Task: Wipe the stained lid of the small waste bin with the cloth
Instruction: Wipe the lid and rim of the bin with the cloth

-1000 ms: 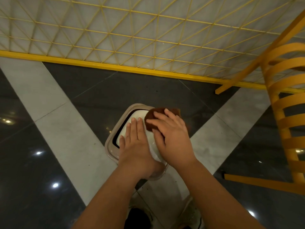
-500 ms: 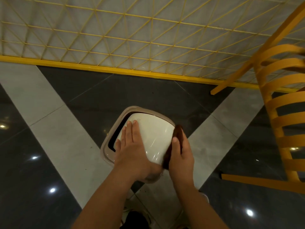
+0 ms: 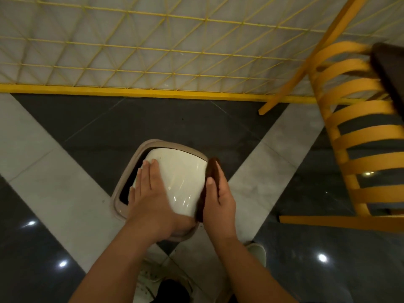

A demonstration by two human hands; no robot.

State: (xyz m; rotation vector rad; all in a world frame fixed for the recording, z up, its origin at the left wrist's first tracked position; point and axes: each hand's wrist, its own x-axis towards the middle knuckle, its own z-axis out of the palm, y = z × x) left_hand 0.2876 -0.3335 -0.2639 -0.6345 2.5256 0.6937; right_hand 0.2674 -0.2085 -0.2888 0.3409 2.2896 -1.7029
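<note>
The small waste bin stands on the floor below me, with a beige rim and a glossy white swing lid. My left hand lies flat on the left part of the lid, fingers together and pointing away from me. A dark brown cloth is pressed against the lid's right edge. My right hand holds that cloth edge-on, thumb on the near side. No stain shows on the visible part of the lid.
A yellow slatted chair stands close on the right, its base bar along the floor. A yellow wire grid panel runs across the far side. White shoes show under my arms.
My right hand slid the cloth from the top far side of the lid down to its right edge and holds it there. My left hand stayed flat on the lid.
</note>
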